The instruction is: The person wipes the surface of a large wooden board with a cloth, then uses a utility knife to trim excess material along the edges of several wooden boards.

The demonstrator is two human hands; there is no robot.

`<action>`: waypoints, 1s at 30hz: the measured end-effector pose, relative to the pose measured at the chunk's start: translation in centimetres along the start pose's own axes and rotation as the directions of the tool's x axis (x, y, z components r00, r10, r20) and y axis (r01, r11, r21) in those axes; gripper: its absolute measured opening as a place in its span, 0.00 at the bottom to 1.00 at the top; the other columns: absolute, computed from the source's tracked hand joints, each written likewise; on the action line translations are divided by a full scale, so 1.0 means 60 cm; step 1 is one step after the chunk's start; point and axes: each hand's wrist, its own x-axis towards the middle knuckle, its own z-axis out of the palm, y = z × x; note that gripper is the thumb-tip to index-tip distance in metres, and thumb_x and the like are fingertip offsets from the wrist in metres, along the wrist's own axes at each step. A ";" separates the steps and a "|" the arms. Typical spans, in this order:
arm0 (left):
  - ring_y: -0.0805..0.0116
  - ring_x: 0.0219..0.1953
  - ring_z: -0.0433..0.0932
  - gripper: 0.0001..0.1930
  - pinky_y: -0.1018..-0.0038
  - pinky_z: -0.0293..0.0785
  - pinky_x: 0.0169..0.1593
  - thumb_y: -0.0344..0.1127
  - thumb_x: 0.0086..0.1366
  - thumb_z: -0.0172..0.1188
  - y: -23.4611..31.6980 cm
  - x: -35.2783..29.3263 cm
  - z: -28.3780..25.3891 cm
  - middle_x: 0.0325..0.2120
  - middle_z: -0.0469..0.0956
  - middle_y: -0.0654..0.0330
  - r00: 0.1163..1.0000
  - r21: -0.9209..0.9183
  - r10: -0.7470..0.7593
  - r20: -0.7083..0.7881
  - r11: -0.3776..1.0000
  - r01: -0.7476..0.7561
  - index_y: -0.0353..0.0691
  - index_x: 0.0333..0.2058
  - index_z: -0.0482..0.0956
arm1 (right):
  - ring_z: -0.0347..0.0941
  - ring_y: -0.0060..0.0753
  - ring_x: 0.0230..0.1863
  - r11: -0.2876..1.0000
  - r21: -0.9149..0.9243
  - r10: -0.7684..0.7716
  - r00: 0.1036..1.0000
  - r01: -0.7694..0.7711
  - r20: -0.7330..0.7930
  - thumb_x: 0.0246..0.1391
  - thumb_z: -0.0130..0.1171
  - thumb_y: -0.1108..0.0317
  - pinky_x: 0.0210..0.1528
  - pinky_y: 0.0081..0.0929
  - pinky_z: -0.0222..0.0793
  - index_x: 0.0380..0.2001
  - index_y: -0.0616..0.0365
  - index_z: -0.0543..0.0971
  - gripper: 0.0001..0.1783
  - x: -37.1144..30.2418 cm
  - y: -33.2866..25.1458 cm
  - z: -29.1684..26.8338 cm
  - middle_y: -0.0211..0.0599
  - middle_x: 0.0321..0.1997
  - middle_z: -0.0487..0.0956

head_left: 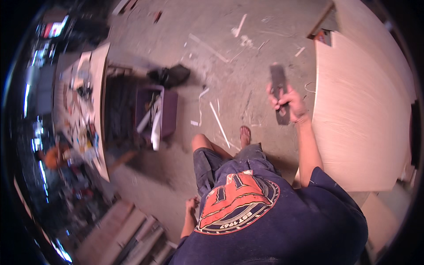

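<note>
My right hand is closed around a long, dark, narrow block that looks like a hand plane. It is raised in front of me, upright in the picture and slightly blurred, and my fingers cover its middle. Close by on the right lies a large pale wooden panel, apart from the plane. My left hand hangs low beside my hip, against the dark shorts. It is small and dim there, and its fingers are too unclear to read; nothing can be made out in it.
On the left stands a workbench cluttered with tools. Beside it are a purple bin of offcuts and a black bag. Wood strips litter the floor. Stacked boards lie lower left. A person in orange is beyond the bench.
</note>
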 end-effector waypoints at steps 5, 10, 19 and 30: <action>0.76 0.20 0.70 0.10 0.80 0.61 0.23 0.41 0.61 0.58 0.232 0.115 0.019 0.20 0.74 0.66 0.970 0.218 0.189 0.153 0.951 -0.220 0.40 0.31 0.77 | 0.59 0.17 0.17 0.977 0.084 0.206 0.966 -0.195 -0.158 0.40 0.43 0.78 0.13 0.14 0.57 0.66 0.33 0.50 0.46 0.055 0.028 -0.042 0.29 0.24 0.64; 0.76 0.25 0.75 0.12 0.80 0.64 0.25 0.43 0.61 0.58 0.701 0.297 0.102 0.25 0.77 0.64 0.842 0.072 0.398 0.363 0.889 -0.452 0.39 0.33 0.77 | 0.52 0.15 0.09 0.886 0.124 0.432 0.694 -0.448 -0.577 0.50 0.44 0.64 0.09 0.17 0.51 0.42 0.45 0.69 0.14 0.095 0.106 -0.107 0.23 0.15 0.60; 0.63 0.38 0.78 0.16 0.70 0.71 0.44 0.43 0.55 0.61 1.427 0.243 0.519 0.32 0.81 0.51 0.369 0.494 0.633 0.681 -0.024 -0.869 0.35 0.36 0.81 | 0.53 0.30 0.05 0.845 0.524 0.528 0.013 -0.105 -0.849 0.56 0.44 0.42 0.07 0.34 0.48 0.28 0.53 0.67 0.23 -0.020 0.407 -0.127 0.33 0.07 0.57; 0.55 0.47 0.72 0.13 0.64 0.68 0.50 0.33 0.55 0.62 1.258 -0.403 1.085 0.40 0.77 0.54 -0.694 -0.691 -0.176 0.698 -0.423 -0.587 0.39 0.40 0.76 | 0.57 0.18 0.12 0.621 -0.083 0.333 -0.358 0.779 -0.872 0.53 0.46 0.33 0.11 0.19 0.50 0.30 0.48 0.76 0.29 0.250 0.442 -0.135 0.22 0.14 0.64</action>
